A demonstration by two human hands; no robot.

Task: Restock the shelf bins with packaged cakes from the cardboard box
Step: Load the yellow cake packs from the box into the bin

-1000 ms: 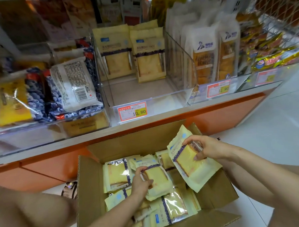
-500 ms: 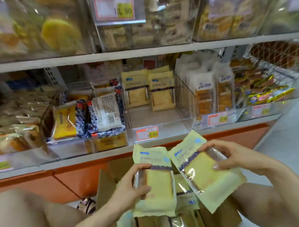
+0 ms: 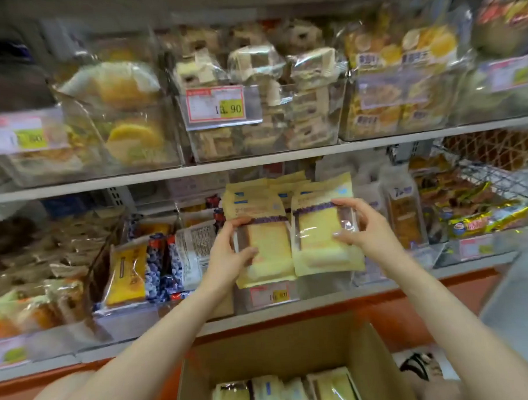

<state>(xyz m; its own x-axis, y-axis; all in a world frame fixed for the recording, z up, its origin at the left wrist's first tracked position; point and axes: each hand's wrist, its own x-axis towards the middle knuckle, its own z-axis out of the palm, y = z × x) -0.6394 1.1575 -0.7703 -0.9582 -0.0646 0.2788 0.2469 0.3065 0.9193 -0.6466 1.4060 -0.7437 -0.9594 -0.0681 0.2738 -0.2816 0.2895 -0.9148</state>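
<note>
My left hand (image 3: 229, 255) grips a pale yellow packaged cake (image 3: 266, 248) by its left edge. Beside it, my right hand (image 3: 361, 229) holds a second yellow packaged cake (image 3: 318, 233) by its right edge. Both packs stand upright side by side at the mouth of the clear middle bin (image 3: 273, 296) on the lower shelf, in front of matching packs (image 3: 286, 186) standing at the back of that bin. The open cardboard box (image 3: 293, 346) sits below, with several more yellow cake packs (image 3: 283, 392) inside.
Left of the middle bin is a bin of blue and orange packs (image 3: 156, 265); to its right stand white bagged cakes (image 3: 402, 212) and a wire basket (image 3: 492, 183). The upper shelf (image 3: 255, 164) carries full clear bins just above my hands. A sandalled foot (image 3: 421, 368) is right of the box.
Both hands have lifted their cake packs out of the box and moved them up and forward to the middle bin. My view has tilted up toward the shelves.
</note>
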